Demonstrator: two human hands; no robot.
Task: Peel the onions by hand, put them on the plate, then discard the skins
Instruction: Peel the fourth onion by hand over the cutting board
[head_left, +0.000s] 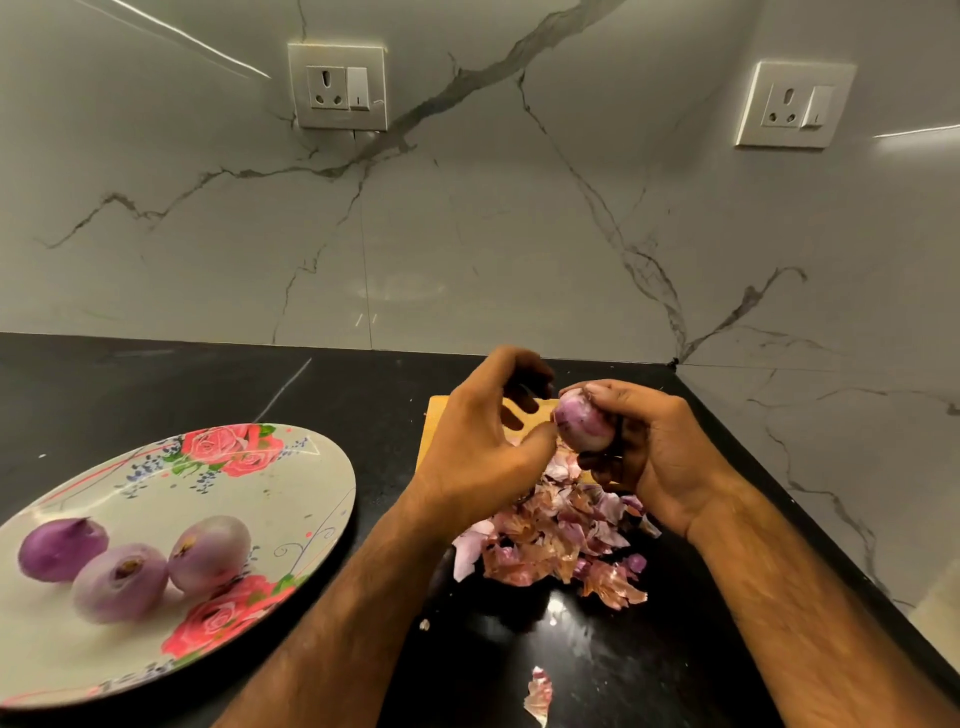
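Observation:
My right hand (652, 452) grips a small purple-white onion (582, 426) above the counter, fingers curled round it. Just to its left my left hand (483, 447) hovers with curled fingers, the thumb tip touching the onion's side; what the fingers hold, if anything, I cannot make out. Below both hands lies a heap of pink and brown onion skins (561, 535). A flowered plate (291, 499) at the left carries three peeled onions (122, 579) near its front.
A wooden cutting board (436, 431) lies under the hands, mostly hidden. One loose skin (537, 696) sits near the front edge. The black counter (208, 384) meets marble walls at the back and right, with two sockets (337, 85) on them.

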